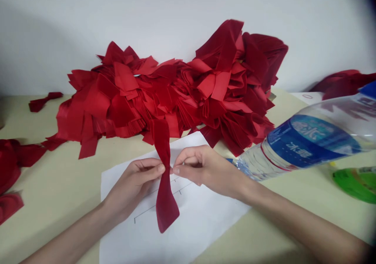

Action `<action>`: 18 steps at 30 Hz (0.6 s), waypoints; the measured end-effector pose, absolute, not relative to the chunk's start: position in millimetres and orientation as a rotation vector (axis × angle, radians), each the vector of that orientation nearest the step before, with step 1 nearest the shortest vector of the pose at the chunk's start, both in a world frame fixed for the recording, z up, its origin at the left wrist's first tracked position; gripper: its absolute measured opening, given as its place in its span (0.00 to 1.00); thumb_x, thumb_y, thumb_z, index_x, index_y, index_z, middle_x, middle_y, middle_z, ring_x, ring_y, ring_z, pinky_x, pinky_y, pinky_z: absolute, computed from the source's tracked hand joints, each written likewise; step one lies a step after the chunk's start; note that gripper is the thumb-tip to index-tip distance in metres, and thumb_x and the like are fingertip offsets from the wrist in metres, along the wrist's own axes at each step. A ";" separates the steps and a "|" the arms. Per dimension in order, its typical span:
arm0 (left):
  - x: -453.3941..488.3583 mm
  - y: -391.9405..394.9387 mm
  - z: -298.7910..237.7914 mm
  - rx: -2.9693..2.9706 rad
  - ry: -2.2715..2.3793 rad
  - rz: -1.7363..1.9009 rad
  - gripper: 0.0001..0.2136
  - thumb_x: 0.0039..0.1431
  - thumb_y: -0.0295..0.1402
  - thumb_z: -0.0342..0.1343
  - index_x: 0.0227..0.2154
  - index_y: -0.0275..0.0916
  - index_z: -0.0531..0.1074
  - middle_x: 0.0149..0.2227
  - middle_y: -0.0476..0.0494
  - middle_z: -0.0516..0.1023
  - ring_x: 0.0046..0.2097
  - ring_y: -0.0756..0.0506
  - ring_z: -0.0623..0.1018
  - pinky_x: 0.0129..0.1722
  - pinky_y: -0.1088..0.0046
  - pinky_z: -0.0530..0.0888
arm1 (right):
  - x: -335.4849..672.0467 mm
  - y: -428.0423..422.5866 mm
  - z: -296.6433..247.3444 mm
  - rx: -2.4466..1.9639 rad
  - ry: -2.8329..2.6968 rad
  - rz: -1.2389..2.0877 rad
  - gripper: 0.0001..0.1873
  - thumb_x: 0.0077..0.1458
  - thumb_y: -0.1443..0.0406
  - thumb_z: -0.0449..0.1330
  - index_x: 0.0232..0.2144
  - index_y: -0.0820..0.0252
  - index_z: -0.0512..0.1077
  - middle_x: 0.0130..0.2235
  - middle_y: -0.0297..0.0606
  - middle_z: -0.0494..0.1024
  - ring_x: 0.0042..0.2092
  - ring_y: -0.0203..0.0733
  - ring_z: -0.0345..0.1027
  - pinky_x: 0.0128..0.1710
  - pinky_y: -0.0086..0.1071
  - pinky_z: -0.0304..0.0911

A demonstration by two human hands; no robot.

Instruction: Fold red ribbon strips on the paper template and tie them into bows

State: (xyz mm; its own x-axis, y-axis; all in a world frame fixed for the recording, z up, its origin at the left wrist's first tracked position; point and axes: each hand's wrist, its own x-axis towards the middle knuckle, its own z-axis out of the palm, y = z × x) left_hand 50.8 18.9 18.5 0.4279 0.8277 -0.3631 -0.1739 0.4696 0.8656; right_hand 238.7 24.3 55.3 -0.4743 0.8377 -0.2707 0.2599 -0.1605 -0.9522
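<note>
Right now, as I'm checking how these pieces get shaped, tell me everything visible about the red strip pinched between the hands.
The red strip is dark red, soft, velvety-looking fabric. It is gathered narrow at its middle, where the left hand and right hand pinch it from either side, and flares wide above and below. It stands roughly upright over the white paper sheet; whether its lower tip touches the sheet I cannot tell. Its upper end shows against the red pile behind.

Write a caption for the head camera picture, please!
Left hand and right hand pinch the middle of a red fabric strip over a white paper sheet, red fabric heap behind.
</note>
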 end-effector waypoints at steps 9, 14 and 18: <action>49.1 19.1 14.1 0.768 0.804 0.693 0.08 0.51 0.35 0.62 0.22 0.37 0.75 0.26 0.47 0.74 0.29 0.50 0.69 0.30 0.75 0.64 | 237.5 25.8 61.2 -1.149 -1.613 1.723 0.08 0.55 0.71 0.56 0.24 0.64 0.71 0.18 0.25 0.65 0.18 0.25 0.46 0.17 0.25 0.40; 50.0 18.6 11.4 0.707 0.663 0.591 0.06 0.54 0.34 0.60 0.27 0.36 0.77 0.25 0.46 0.75 0.30 0.50 0.70 0.31 0.76 0.65 | 240.8 26.2 57.5 -0.950 -1.480 1.982 0.06 0.53 0.69 0.59 0.35 0.61 0.72 0.26 0.30 0.74 0.22 0.26 0.52 0.20 0.24 0.44; 51.5 17.5 14.1 0.672 0.618 0.564 0.08 0.56 0.35 0.59 0.27 0.37 0.76 0.27 0.45 0.77 0.31 0.51 0.72 0.31 0.77 0.65 | 242.6 27.0 55.6 -0.873 -1.470 2.047 0.08 0.54 0.69 0.58 0.38 0.62 0.73 0.26 0.32 0.75 0.21 0.26 0.50 0.20 0.26 0.43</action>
